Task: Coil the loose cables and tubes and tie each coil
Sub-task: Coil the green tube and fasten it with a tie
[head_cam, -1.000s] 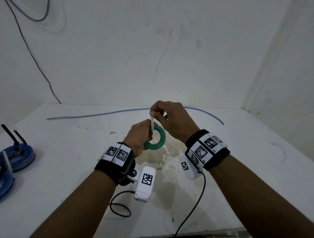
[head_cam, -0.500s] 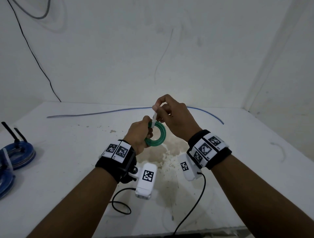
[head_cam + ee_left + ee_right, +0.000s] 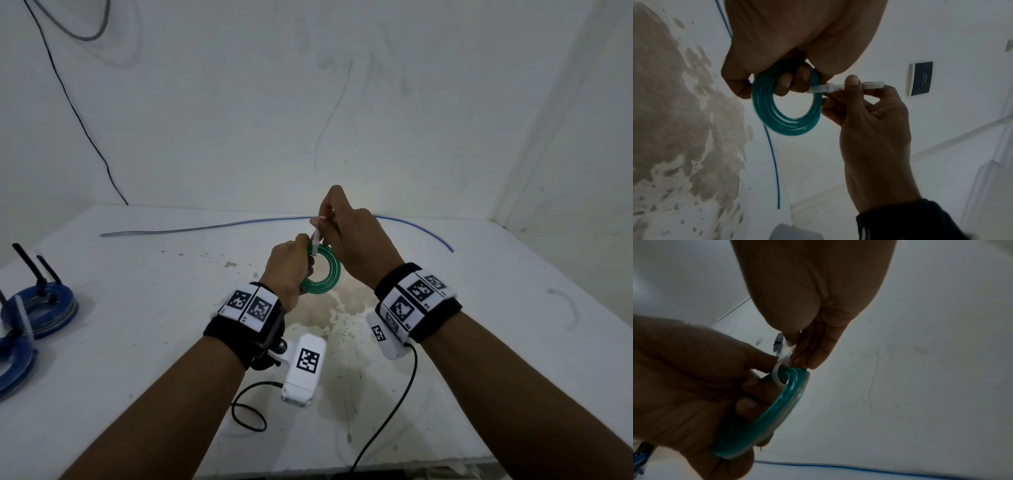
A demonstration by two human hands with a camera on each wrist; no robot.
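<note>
L hand (image 3: 289, 265) holds the green coil (image 3: 323, 274) up above the counter (image 3: 137, 342), over the brown stain; its grip is curled round the coil's near-left rim, fingers (image 3: 795, 81) hooked through the hole. A white zip tie (image 3: 830, 87) loops round the strands at the coil's top edge. R hand (image 3: 352, 236) sits just above and right of the coil, grip pinching the tie's tail betw thumb and forefinger.

Key relation: the tail's long axis runs up and away from the coil, straight into the R pinch, w/ the tie head right at the strands. R hand is nearer the tail; L is the anchor. Likely step: cinching the loop, so the pull prob goes along that axis while L braces the coil.

Left of the coil, blue coils (image 3: 44, 308) lie already tied. Beyond it, a blue tube (image 3: 205, 226) lies uncoiled on the counter.
</note>
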